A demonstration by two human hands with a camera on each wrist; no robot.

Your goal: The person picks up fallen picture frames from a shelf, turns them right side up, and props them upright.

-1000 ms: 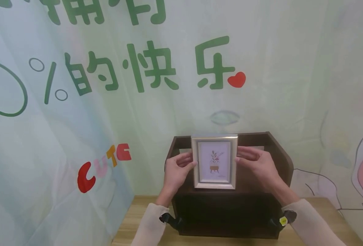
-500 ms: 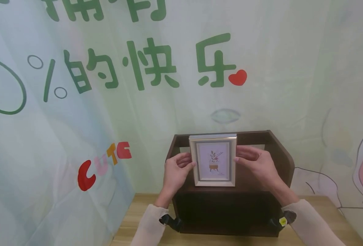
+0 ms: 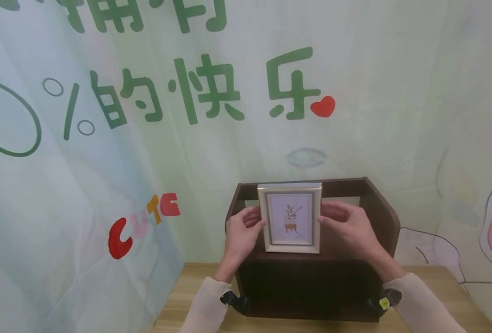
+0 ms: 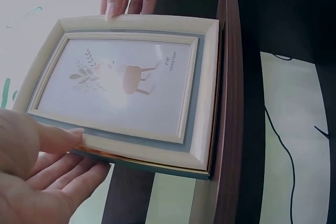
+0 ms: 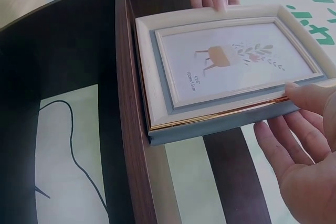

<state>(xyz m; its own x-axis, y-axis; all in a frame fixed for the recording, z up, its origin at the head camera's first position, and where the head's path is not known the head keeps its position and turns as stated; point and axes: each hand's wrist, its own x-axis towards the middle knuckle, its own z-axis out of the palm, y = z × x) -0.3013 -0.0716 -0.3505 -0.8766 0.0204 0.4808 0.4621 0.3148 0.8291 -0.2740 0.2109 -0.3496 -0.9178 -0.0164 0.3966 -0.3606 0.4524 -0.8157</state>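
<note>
A cream picture frame [image 3: 289,219] with a plant print stands upright on the middle board of a dark brown shelf [image 3: 368,217]. My left hand [image 3: 240,231] holds its left side, with the thumb on the front border and the other fingers at the side and behind, as the left wrist view shows. On the opposite side, my right hand [image 3: 351,226] holds it the same way. In the right wrist view, the lower edge of the picture frame [image 5: 157,98] sits right at the shelf board [image 5: 131,93].
The shelf stands on a light wooden table [image 3: 187,291], with an open dark compartment [image 3: 308,286] below the board. A printed curtain [image 3: 212,152] with green writing hangs close behind. A thin black cable [image 4: 289,156] shows through the shelf's back gap in the left wrist view.
The picture frame has tipped slightly, so more of its top edge shows from above. Both hands keep their places at its sides.
</note>
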